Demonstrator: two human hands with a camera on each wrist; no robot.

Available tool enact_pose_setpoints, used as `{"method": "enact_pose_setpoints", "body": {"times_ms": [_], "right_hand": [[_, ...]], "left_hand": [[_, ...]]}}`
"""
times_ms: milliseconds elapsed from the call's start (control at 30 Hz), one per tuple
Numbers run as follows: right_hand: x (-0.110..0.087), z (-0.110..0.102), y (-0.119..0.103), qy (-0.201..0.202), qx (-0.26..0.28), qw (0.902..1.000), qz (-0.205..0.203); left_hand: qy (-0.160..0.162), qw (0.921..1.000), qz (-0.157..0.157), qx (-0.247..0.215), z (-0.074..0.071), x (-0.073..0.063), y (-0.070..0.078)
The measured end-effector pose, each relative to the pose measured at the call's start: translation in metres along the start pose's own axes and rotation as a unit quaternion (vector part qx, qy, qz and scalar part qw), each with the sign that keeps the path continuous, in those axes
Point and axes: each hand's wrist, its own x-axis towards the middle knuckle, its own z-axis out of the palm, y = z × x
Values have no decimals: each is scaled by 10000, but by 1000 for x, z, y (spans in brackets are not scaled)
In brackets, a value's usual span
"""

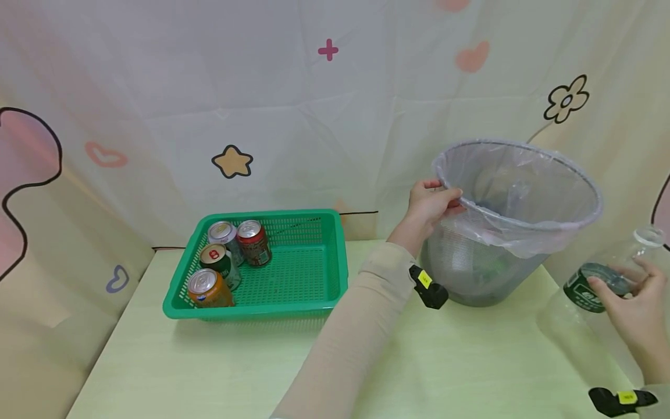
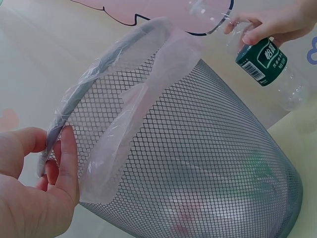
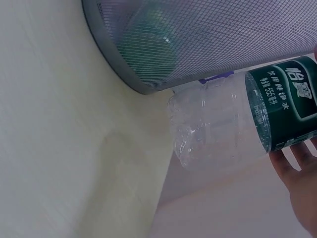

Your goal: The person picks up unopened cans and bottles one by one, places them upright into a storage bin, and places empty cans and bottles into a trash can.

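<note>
My left hand [image 1: 430, 205] pinches the near left rim of a grey mesh waste bin [image 1: 471, 267], thumb and fingers on either side of the rim. A thin clear plastic liner [image 1: 528, 238] is folded over that rim. In the left wrist view, blurred green and pink items show through the mesh. Right of the bin, my right hand [image 1: 635, 291] grips a clear plastic water bottle [image 3: 213, 124] round its dark green label [image 2: 262, 60]. The bottle is tilted, its neck up and away to the right, its base low beside the bin near the table's right edge.
A green plastic basket [image 1: 293, 305] stands on the pale table [image 1: 251, 372] to the left. Several drink cans sit in its left half, among them an orange can [image 1: 211, 291] and a red can [image 1: 255, 244]. A patterned curtain [image 1: 314, 116] hangs behind.
</note>
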Motion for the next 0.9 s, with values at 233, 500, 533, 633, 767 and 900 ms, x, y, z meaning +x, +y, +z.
{"method": "enact_pose_setpoints", "body": {"times_ms": [233, 500, 533, 633, 767, 900], "right_hand": [[9, -6, -13, -135, -464, 9974, -536], [23, -8, -16, -144, -386, 9961, -777], [27, -9, -7, -138, -366, 9959, -811], [46, -13, 30, -103, -277, 9962, -818], [72, -21, 68, 132, -662, 9930, -971], [79, -26, 49, 327, -1010, 9871, -1199]], "left_hand": [[18, 10000, 17, -46, 0, -1, 1], [25, 10000, -16, -63, -2, -2, 1], [22, 10000, -23, -38, -2, -2, 1], [33, 10000, -32, -9, -2, -2, 0], [40, 10000, -29, -12, -2, -1, -1], [40, 9999, -9, -94, -2, -1, -1]]}}
